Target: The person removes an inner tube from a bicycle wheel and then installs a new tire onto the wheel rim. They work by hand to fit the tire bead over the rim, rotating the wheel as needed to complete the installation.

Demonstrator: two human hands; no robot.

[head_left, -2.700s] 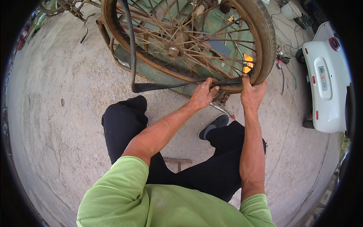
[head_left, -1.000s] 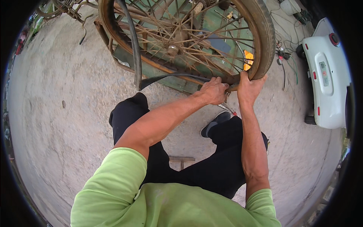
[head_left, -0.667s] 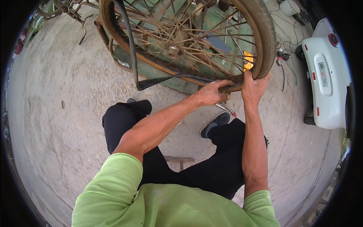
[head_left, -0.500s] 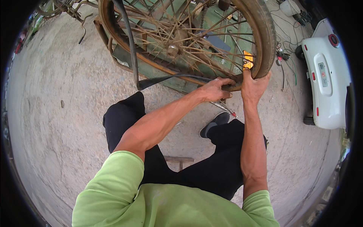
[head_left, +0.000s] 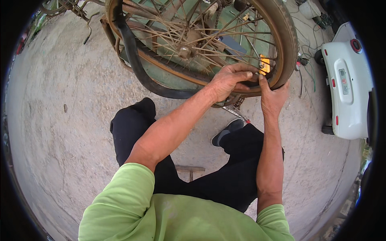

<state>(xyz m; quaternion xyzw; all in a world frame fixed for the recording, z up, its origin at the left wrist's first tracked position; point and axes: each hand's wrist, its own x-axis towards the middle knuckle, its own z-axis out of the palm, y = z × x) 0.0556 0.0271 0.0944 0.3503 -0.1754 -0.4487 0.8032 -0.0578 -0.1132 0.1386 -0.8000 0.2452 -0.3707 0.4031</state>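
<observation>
A rusty spoked bicycle wheel stands in front of me, its black tyre around the right side of the rim. Off the rim on the left, a black inner tube hangs in a loop that runs behind my left forearm. My left hand is at the wheel's near lower edge, thumb and fingers closed together over the inner side of the rim; what they pinch is hidden. Beside it, my right hand grips the tyre from below, its thumb on the inner edge and its fingers wrapped underneath.
Behind the spokes lies a green surface with a yellow-orange box and some tools. A white car is parked at the right, near cables and a pale bucket. Below is a small wooden stool.
My left hand has moved up and inward over the rim. The inner tube's loop has swung from a sharp fold into a wide, rounded curve. The wheel has shifted slightly right.
</observation>
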